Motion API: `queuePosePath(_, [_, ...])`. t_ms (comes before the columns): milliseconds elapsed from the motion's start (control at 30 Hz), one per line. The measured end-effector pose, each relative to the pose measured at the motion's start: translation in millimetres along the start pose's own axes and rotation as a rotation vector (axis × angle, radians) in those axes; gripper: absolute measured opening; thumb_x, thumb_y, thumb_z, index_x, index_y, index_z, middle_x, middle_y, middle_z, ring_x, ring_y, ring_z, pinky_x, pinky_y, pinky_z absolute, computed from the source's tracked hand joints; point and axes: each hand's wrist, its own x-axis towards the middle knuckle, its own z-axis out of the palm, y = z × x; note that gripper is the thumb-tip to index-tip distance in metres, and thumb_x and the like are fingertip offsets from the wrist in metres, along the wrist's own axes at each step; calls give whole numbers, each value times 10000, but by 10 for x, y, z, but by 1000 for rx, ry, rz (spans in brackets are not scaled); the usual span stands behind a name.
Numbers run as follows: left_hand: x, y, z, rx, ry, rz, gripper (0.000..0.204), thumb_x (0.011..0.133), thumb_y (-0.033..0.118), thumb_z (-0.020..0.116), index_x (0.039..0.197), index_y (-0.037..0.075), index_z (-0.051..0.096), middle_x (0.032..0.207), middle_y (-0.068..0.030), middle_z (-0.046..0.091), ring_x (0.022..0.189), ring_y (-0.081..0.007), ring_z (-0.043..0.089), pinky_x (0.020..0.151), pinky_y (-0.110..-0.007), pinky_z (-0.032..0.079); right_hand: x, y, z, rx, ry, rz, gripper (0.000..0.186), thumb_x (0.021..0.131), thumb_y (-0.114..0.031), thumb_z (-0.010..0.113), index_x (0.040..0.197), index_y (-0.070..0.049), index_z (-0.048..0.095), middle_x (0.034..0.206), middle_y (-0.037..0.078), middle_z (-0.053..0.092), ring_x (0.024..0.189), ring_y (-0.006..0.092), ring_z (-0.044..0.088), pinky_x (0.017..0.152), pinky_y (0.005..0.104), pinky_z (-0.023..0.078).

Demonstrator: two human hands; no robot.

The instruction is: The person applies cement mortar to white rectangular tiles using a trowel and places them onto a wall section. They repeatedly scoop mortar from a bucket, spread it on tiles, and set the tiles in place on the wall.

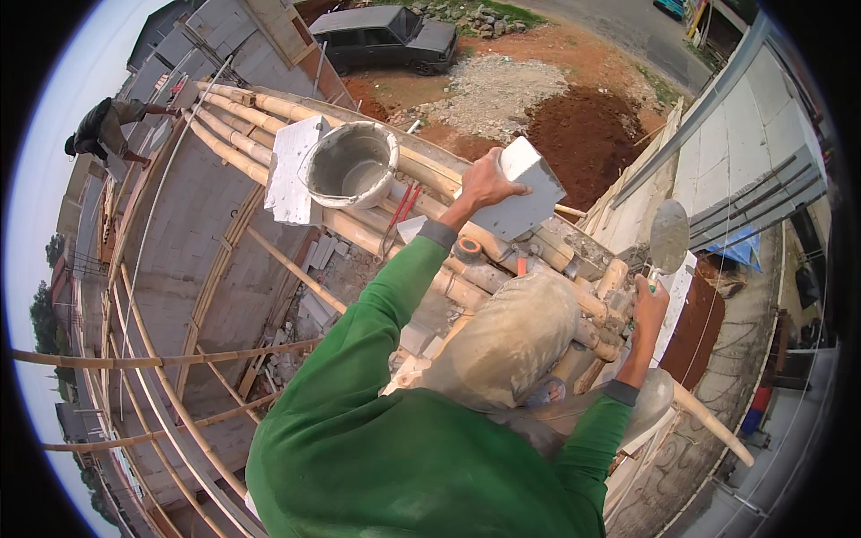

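Left hand (489,186) is gripping the pale block (531,199) at its left side | block is sitting right of the bucket (348,198), probably handling stiff, heavyish, chip-prone; opposite faces are offering best hold | right hand (649,309) is clasping the trowel (670,235)

Oval-bladed grey metal trowel (669,238): handle mostly hidden by right-hand fingers (647,302). Green long-sleeved top (386,466) cut by lower edge. Teal vehicle (669,7) cropped above.

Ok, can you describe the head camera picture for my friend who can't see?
A person's left hand grips a whitish rectangular block; the right hand holds a rounded grey metal trowel. A round grey bucket sits over pale bamboo poles.
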Motion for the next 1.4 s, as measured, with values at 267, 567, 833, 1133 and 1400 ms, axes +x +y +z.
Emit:
queuePosePath(267, [-159,-846,124,-1448,431,-411,684,796,252,886,1298,-86,567,1190,-191,693,1021,-317,728,901,-479,617,-470,-236,-486,149,145,81,182,952,-210,678,867,-83,579,599,-29,452,407,99,414,367,294,320])
queuePosePath(567, [-496,-1347,72,-1537,620,-750,705,817,186,852,1369,-107,527,1271,-193,668,1036,-329,716,934,-483,592,-548,-52,-579,209,81,84,242,963,-248,684,852,-95,531,578,-23,456,369,111,413,349,299,335])
queuePosePath(833, [-378,-1426,-14,-1067,804,-824,587,830,84,794,1307,-155,548,1263,-233,654,1018,-341,709,941,-505,577,-660,-81,-630,282,147,4,223,955,-257,711,902,-86,577,608,-38,471,395,81,416,363,274,338])
queuePosePath(1133, [-1003,-229,839,-105,464,278,446,939,106,662,1357,-23,577,1281,-226,633,1139,-395,638,983,-490,495,-1086,-485,-767,311,230,22,230,954,-217,715,1055,-10,712,683,-69,555,541,13,443,458,225,353])
queuePosePath(1400, [-1554,657,2893,13,-793,1133,535,988,267,669,1480,134,509,1559,-153,461,1405,-386,476,1153,-510,418,-1743,-750,-874,199,293,-17,234,941,-187,731,1024,31,711,718,-38,613,643,35,480,583,254,397])
